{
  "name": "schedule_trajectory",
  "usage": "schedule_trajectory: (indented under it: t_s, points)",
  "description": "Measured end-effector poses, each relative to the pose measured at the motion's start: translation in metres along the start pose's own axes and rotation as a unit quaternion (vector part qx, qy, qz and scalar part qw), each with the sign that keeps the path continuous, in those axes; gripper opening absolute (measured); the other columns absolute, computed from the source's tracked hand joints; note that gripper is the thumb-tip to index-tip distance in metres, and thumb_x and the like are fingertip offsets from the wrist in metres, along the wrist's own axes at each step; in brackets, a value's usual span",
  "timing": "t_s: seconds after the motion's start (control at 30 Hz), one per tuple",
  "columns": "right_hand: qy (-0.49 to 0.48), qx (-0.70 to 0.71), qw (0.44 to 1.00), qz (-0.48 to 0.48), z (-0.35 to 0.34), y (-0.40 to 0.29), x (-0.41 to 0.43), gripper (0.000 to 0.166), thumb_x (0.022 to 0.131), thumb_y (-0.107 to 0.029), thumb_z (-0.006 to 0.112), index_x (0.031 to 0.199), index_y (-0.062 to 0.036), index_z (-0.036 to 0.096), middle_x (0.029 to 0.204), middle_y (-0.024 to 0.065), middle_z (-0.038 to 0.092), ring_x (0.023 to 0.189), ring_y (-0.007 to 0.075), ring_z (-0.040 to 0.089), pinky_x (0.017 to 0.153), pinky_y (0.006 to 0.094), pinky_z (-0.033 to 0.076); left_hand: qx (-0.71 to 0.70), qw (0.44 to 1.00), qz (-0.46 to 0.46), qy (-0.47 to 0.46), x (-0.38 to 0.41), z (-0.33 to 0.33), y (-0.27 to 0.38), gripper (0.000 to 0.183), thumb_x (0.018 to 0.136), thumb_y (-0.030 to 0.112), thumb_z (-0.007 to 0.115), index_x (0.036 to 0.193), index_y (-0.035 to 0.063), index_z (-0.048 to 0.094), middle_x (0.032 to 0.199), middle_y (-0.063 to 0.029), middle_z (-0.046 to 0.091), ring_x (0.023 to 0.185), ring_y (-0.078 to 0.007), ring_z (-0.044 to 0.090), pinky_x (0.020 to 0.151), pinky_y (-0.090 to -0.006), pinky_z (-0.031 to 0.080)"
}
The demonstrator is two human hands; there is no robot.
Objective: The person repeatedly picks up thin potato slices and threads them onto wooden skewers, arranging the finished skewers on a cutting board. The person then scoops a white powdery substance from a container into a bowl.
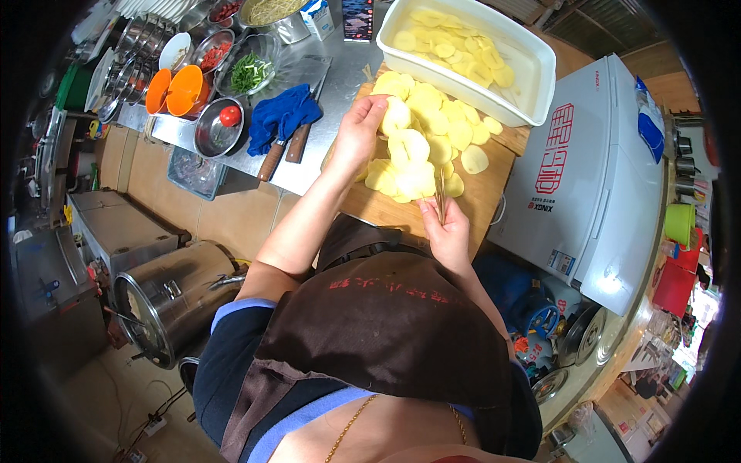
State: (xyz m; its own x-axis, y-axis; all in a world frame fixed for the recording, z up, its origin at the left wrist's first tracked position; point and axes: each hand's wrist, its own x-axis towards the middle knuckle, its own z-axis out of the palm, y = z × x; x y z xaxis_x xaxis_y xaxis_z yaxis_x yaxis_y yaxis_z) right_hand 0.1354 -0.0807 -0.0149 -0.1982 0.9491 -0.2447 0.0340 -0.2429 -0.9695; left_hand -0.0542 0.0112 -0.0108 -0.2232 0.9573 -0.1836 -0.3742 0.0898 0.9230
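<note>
My left hand (360, 128) pinches a thin yellow slice (396, 117), which looks like potato, over the pile. My right hand (448, 227) grips several thin skewers (441, 194), pointing away from me. More slices (408, 149) hang in a row between the two hands; whether a skewer runs through them is hidden. Below and behind lies a heap of loose slices (431, 110) on a wooden cutting board (370, 204). Past the board, a white plastic tub (463, 87) holds further slices (457, 46) in what looks like water.
Left of the board, a blue cloth (283, 118) lies over a cleaver (317, 75) and another wooden-handled tool (272, 161). A steel bowl with a tomato (230, 116), orange cups (187, 89) and a bowl of chopped greens (250, 72) stand beyond. A white freezer (570, 168) stands right.
</note>
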Motion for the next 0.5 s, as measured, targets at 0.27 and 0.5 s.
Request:
schedule_trajectory:
  t_s: [0.27,0.5]
  points:
    - [0.022,-0.001,1.0,-0.001,0.003,0.002,-0.002,0.005,0.085,-0.007,0.057,0.087,-0.0019,0.056,0.065,-0.0064,0.047,0.059,0.0019,0.037,0.053,0.0178,0.033,0.089,0.994,0.066,0.008,-0.005,0.003,-0.003,0.021,0.091,0.017,0.049,0.1,-0.0006,0.056,0.081,-0.002,0.061,0.069,-0.0071,0.055,0.062,-0.0203,0.044]
    - [-0.005,0.006,1.0,-0.001,0.001,-0.009,0.012,0.009,0.085,-0.01,0.057,0.088,-0.0018,0.059,0.063,-0.0052,0.049,0.052,0.0026,0.038,0.048,0.0191,0.033,0.116,0.989,0.087,0.027,0.008,-0.003,-0.007,0.023,0.089,0.018,0.052,0.1,-0.0014,0.057,0.081,-0.0013,0.06,0.072,-0.0074,0.053,0.065,-0.0205,0.043]
